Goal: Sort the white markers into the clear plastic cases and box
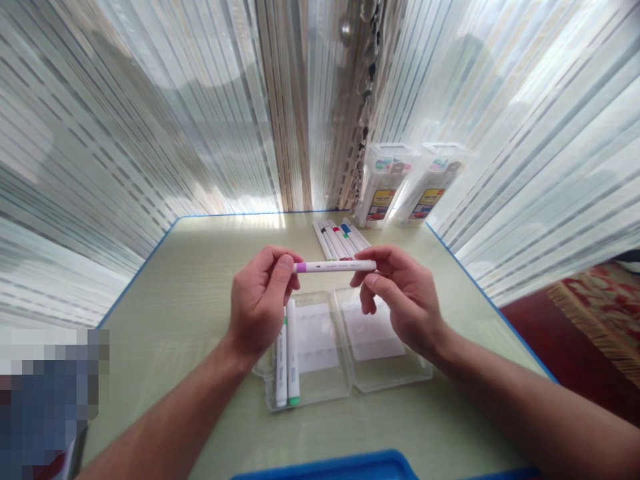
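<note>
A white marker pen with a purple band [335, 266] is held level above the table. My left hand [263, 297] is closed, pinching its purple end between thumb and fingers. At the other end, my right hand [407, 293] has its curled fingers against the barrel, the thumb a little below it. Beneath my hands lies a clear plastic case [320, 393], opened flat, with white sheets in both halves. In its left half lie two markers, one a white marker with a green end [293, 360]; my left hand partly covers their tops.
Several white markers with coloured bands [340, 239] lie side by side farther back. Two clear marker boxes [381, 187] stand upright at the back right. String curtains [210, 120] surround the blue-edged table [165, 287]. A blue object [330, 467] is at the near edge.
</note>
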Action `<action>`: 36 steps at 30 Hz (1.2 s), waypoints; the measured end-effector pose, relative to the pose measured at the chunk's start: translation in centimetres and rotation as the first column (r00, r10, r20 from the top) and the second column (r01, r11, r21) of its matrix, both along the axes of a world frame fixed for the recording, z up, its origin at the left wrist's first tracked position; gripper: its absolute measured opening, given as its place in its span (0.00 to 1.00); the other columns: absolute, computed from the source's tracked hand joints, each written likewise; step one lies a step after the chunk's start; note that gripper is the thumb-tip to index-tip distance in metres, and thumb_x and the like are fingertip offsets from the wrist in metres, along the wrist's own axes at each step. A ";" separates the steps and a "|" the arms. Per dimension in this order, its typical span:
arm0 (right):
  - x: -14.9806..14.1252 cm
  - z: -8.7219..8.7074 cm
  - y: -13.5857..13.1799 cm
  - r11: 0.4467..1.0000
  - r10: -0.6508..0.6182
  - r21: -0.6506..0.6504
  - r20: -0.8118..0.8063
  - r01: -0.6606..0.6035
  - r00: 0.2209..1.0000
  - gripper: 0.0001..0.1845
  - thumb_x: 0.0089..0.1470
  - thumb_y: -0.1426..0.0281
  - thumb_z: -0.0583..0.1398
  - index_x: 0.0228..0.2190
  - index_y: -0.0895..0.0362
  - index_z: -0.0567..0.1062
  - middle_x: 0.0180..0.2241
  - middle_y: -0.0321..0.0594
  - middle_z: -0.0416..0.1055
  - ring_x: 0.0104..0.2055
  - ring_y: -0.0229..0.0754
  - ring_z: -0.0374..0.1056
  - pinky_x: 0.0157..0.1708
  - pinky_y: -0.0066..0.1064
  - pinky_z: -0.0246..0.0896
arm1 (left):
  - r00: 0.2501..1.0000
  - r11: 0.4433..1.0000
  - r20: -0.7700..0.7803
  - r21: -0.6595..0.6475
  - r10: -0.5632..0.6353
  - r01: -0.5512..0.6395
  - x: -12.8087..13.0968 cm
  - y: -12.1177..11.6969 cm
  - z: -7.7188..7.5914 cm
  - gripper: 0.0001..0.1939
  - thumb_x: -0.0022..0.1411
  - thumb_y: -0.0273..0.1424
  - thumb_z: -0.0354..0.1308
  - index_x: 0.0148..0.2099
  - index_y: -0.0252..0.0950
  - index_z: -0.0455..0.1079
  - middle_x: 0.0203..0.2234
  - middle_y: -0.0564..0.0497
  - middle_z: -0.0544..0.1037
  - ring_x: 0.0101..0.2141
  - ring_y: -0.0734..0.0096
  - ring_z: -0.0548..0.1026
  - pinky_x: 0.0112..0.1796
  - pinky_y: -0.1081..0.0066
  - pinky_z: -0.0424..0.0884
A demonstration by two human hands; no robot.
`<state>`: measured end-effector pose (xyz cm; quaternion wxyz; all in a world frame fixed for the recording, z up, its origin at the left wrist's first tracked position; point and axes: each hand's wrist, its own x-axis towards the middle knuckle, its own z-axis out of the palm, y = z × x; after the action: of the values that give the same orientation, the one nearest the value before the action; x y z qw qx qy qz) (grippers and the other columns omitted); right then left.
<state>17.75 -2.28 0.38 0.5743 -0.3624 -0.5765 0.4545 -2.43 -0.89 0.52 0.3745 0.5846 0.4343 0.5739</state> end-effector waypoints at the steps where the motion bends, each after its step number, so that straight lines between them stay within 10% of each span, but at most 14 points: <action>1: 0.1 0.0 0.0 1.000 -0.006 0.007 0.006 0.006 1.000 0.08 0.59 0.72 0.61 0.42 0.57 0.73 0.29 0.35 0.75 0.19 0.33 0.67 0.17 0.27 0.64 | 1.000 1.000 0.000 0.001 0.000 0.000 0.0 0.0 0.0 0.10 0.68 0.34 0.56 0.37 0.35 0.73 0.20 0.54 0.70 0.20 0.77 0.65 0.18 0.76 0.59; 15: 0.2 0.1 0.2 0.995 -0.075 0.068 0.048 0.072 0.996 0.05 0.62 0.71 0.60 0.41 0.56 0.73 0.29 0.35 0.75 0.19 0.33 0.67 0.16 0.28 0.63 | 0.998 1.000 -0.068 0.017 0.005 -0.004 0.0 -0.1 -0.2 0.10 0.69 0.34 0.54 0.37 0.36 0.73 0.19 0.55 0.68 0.20 0.77 0.64 0.20 0.74 0.57; 36: 0.1 0.4 0.7 0.993 -0.108 0.054 0.042 0.106 0.993 0.07 0.61 0.66 0.63 0.38 0.58 0.73 0.30 0.38 0.78 0.16 0.33 0.69 0.12 0.26 0.63 | 0.951 0.999 0.306 0.001 -0.050 0.052 -0.7 1.0 0.7 0.09 0.60 0.30 0.53 0.35 0.34 0.73 0.21 0.51 0.73 0.19 0.76 0.66 0.18 0.76 0.59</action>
<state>17.86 -1.62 0.79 0.5938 -0.3879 -0.5806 0.3998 -3.12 0.14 1.24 0.4539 0.4986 0.3578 0.6460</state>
